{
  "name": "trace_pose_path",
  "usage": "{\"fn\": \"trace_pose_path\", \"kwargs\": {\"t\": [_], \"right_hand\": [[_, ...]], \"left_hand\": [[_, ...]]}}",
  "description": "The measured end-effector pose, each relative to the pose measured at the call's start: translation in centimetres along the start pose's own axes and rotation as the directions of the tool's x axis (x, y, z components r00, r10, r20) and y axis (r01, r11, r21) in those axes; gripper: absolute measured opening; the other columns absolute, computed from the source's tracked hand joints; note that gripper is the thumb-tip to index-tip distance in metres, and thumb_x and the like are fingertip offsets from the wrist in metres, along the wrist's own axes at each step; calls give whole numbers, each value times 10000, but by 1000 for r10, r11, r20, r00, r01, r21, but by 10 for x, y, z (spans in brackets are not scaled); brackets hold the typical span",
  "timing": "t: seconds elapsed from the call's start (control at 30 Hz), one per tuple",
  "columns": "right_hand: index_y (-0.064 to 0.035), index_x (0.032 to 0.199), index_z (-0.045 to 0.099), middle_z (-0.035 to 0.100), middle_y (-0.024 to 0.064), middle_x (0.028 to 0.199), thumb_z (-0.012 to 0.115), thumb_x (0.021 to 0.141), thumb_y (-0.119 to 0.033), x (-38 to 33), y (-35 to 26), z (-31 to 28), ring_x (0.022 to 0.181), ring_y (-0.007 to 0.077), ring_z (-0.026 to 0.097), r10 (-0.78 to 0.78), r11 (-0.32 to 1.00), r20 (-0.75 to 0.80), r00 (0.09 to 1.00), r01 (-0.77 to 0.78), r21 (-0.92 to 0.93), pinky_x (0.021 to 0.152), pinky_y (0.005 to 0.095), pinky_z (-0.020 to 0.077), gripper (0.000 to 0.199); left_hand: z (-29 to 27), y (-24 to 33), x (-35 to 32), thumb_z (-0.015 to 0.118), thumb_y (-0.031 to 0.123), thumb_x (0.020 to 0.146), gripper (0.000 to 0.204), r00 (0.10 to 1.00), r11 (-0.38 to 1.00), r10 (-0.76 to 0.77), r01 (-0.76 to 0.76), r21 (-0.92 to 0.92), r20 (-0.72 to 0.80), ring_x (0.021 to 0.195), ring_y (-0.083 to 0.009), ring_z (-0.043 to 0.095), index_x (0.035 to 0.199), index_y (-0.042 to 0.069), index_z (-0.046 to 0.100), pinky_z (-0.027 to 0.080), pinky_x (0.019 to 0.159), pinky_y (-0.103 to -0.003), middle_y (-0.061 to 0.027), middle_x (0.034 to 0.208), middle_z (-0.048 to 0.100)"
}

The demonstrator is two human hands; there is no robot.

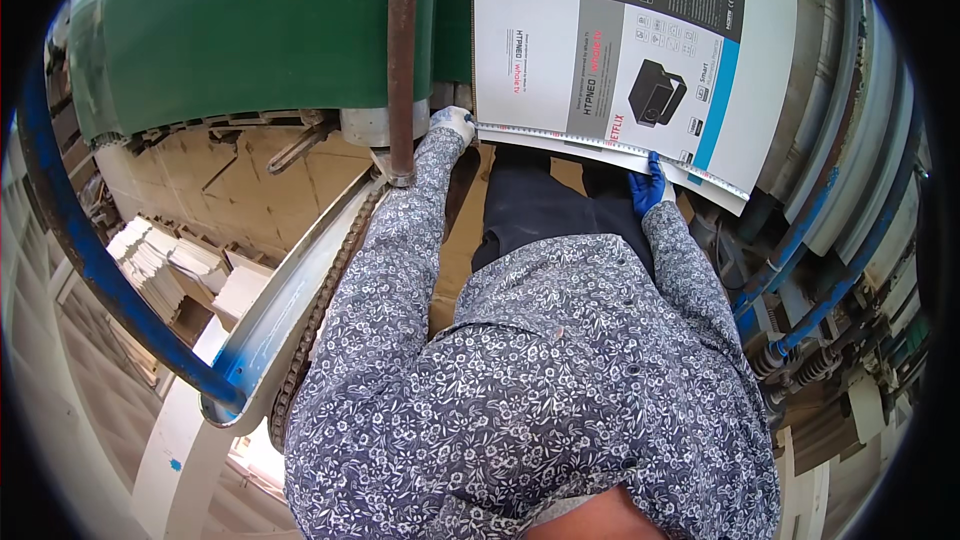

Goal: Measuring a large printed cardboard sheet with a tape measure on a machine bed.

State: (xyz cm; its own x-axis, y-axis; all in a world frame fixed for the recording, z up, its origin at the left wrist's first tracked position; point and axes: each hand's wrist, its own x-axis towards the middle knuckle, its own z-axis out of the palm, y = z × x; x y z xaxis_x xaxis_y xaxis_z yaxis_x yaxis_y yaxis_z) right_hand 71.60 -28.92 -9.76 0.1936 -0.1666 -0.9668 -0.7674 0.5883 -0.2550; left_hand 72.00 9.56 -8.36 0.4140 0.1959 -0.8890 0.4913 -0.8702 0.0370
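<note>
A large printed cardboard sheet (540, 0), white with grey and blue panels and a picture of a black device, lies in front of me. Along its near edge stretches a thin white measuring tape (560, 134). My left hand (456, 122), in a pale glove, is closed at the sheet's near left corner, where the tape's end is pinched. My right hand (650, 188), gloved with blue fingers, grips the near edge further right. One of its fingers lies up against the tape; the undersides of both hands are partly hidden.
A green belt (250, 30) spans the far left, crossed by a rusty upright bar (401, 60). A chain (325, 305) on a metal frame runs beside my left arm. Blue pipes and rollers (840, 170) stand at right. Stacked pale sheets (165, 260) sit lower left.
</note>
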Motion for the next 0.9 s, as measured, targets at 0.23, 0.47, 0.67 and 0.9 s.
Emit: {"fn": "trace_pose_path", "kwargs": {"t": [0.23, 0.47, 0.67, 0.9], "right_hand": [[-101, 1105, 473, 588, 63, 968, 660, 764, -182, -2, -3, 1, 870, 223, 596, 7, 1000, -10, 1000, -7, 13, 776, 387, 488, 397], [-109, 1098, 474, 591, 57, 961, 669, 753, -169, -4, -2, 2, 863, 227, 596, 15, 1000, -45, 999, -15, 12, 773, 385, 486, 401], [-193, 1084, 507, 599, -1, 960, 675, 749, -265, 0, -2, 0, 896, 176, 581, 45, 998, -32, 998, -46, -30, 803, 348, 452, 381], [-187, 1088, 501, 598, 0, 967, 661, 763, -258, 1, 1, -1, 898, 175, 583, 48, 998, -26, 998, -49, -34, 790, 338, 465, 369]], "left_hand": [[0, 4, 1, 519, 249, 763, 197, 1000, 1000, 5, -5, 12, -12, 875, -262, 581, 885, 142, 632, 455, 786, -362, -99, 927, 612], [-2, 2, -2, 517, 241, 771, 196, 1000, 1000, -4, 4, -10, -10, 882, -260, 582, 887, 129, 629, 452, 803, -357, -105, 927, 613], [-3, 5, -1, 517, 242, 772, 197, 1000, 999, -6, 7, 53, -14, 882, -255, 583, 887, 127, 629, 453, 805, -353, -105, 926, 614], [0, 2, -1, 514, 237, 771, 184, 1000, 1000, -13, 13, 1, -2, 869, -257, 586, 867, 138, 636, 457, 794, -355, -96, 913, 618]]}}
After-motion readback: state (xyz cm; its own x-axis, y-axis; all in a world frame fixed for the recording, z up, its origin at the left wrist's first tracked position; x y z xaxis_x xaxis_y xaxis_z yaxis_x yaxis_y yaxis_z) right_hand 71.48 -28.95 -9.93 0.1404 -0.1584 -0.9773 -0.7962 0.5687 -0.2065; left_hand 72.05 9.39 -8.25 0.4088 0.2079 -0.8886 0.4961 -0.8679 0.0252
